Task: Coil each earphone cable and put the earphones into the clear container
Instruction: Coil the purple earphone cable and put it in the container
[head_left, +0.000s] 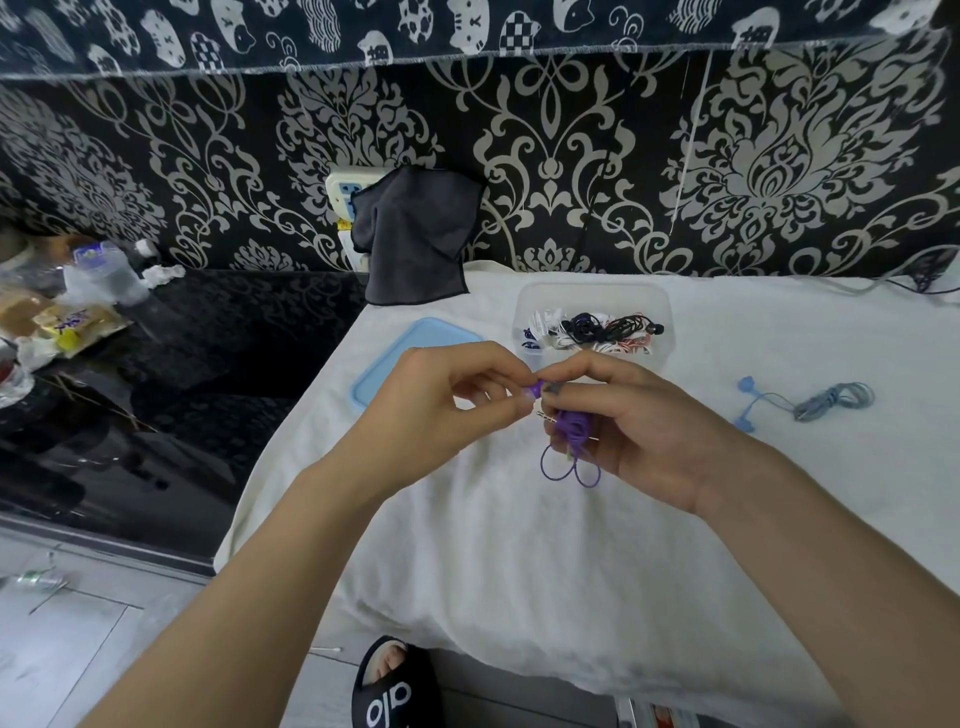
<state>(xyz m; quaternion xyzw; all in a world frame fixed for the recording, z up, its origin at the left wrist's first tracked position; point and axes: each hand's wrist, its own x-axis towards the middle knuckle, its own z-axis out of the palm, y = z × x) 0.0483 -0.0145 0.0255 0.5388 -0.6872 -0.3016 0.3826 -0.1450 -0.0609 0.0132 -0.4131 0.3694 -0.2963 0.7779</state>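
Just above the white towel (519, 545) that covers the worktop, the purple earphones (570, 434) are held between both hands. Most of the purple cable is bunched into a coil against the curled fingers (576, 400) of the right hand (639, 431), and two small loops hang free below that hand. A metal jack plug sticks out to the left of the coil, between the two hands. The left hand (441, 410) pinches a purple end piece between thumb and fingertips, right where the two hands meet.

Farther back, just beyond the hands, stands the clear container (592, 296), holding a tangle of white, black and red-patterned earphones (592, 330). Its light blue lid (395, 364) lies flat on the towel to the left of it, partly hidden by the left hand. To the right, well apart from the hands, a blue earphone set (810, 402) lies on the towel, its cable partly coiled and its buds trailing toward the left.

A dark grey cloth (415, 234) hangs against the patterned wall at the far edge. At the near edge, a foot in a black slipper (389, 686) shows on the floor.
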